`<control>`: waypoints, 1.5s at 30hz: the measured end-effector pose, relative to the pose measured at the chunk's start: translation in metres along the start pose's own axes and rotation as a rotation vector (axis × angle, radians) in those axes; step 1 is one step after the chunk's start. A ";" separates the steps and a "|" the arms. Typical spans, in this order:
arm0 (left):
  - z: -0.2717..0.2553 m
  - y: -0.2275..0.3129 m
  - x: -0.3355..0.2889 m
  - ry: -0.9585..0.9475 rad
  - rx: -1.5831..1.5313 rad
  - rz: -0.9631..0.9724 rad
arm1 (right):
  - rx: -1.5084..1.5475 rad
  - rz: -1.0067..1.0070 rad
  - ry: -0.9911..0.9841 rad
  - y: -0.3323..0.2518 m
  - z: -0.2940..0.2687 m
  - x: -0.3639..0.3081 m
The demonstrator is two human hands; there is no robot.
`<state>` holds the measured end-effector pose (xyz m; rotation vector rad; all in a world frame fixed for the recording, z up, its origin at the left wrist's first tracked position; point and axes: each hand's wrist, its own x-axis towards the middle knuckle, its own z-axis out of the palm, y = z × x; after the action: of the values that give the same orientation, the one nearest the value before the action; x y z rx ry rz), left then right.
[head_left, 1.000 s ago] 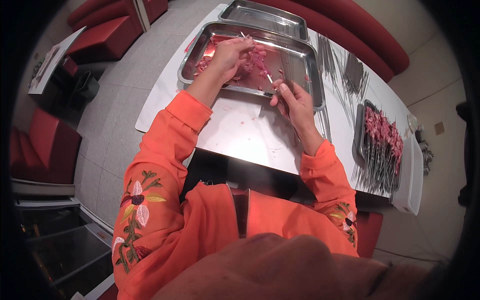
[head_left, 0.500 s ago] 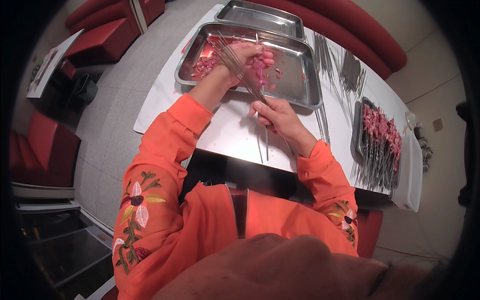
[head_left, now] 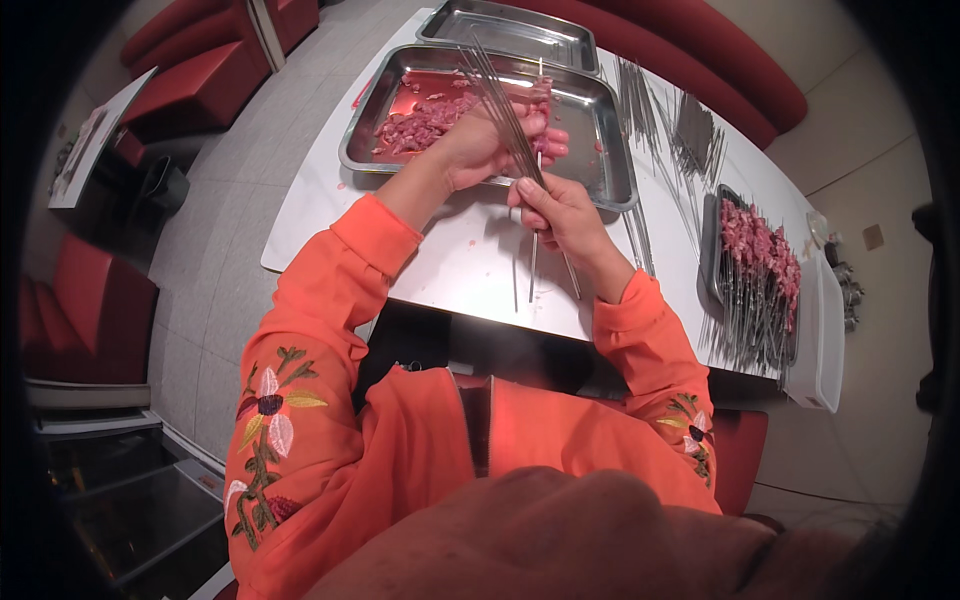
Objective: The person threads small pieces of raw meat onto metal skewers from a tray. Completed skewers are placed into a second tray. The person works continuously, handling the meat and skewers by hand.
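My left hand (head_left: 485, 145) is over the near side of a steel tray (head_left: 612, 150), its fingers closed around raw meat on a skewer (head_left: 541, 98). The skewer's tip pokes out above the meat. My right hand (head_left: 558, 212), just nearer, is closed on a bundle of thin metal skewers (head_left: 500, 95). The bundle slants up past the left fingers, partly covering them, and a few ends stick out below my right hand. Pieces of cut raw meat (head_left: 425, 122) lie in the tray's left half, in reddish liquid.
Behind stands a second steel tray (head_left: 510, 35). Loose metal skewers (head_left: 695, 140) lie on the white table (head_left: 450, 255) to the right. A dark tray (head_left: 712, 235) holds many loaded meat skewers (head_left: 755, 245), beside a white plastic bin (head_left: 825, 340). Red bench seats (head_left: 690, 55) border the table.
The left hand has shifted slightly, and the meat it holds now stands upright on a skewer. The bundle has swung to a steeper angle. More of the loose meat shows in the tray.
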<state>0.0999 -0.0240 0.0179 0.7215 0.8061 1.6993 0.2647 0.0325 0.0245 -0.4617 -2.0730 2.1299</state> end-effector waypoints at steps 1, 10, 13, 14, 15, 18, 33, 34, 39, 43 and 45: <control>-0.001 -0.003 -0.001 -0.024 0.054 0.002 | -0.002 0.005 -0.008 0.001 -0.002 0.001; -0.004 0.001 0.000 0.041 0.167 0.032 | 0.063 -0.004 0.065 0.001 -0.006 0.005; -0.020 0.012 0.003 0.094 0.262 0.117 | 0.107 0.024 0.116 0.000 -0.013 0.006; -0.014 0.018 -0.001 0.135 0.247 0.119 | 0.105 0.033 0.109 0.001 -0.014 0.007; -0.011 0.022 -0.004 0.176 0.231 0.121 | 0.103 0.041 0.102 0.003 -0.014 0.008; -0.014 0.018 -0.006 0.228 0.230 0.127 | 0.183 0.012 0.107 0.005 -0.011 0.010; -0.094 0.073 0.002 0.564 1.737 0.043 | 0.078 -0.111 0.210 0.011 -0.016 0.012; -0.090 0.069 0.003 0.510 1.786 0.006 | 0.052 -0.093 0.207 0.012 -0.015 0.012; -0.077 0.051 0.014 0.542 1.974 -0.146 | 0.048 -0.103 0.192 0.019 -0.016 0.014; -0.089 0.076 0.016 0.552 1.735 -0.084 | 0.057 -0.105 0.191 0.018 -0.018 0.014; -0.094 0.079 0.011 0.536 1.243 -0.071 | 0.044 -0.096 0.182 0.017 -0.017 0.013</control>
<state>-0.0219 -0.0444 0.0272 1.0021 2.3035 1.1812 0.2597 0.0523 0.0055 -0.5183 -1.9064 1.9951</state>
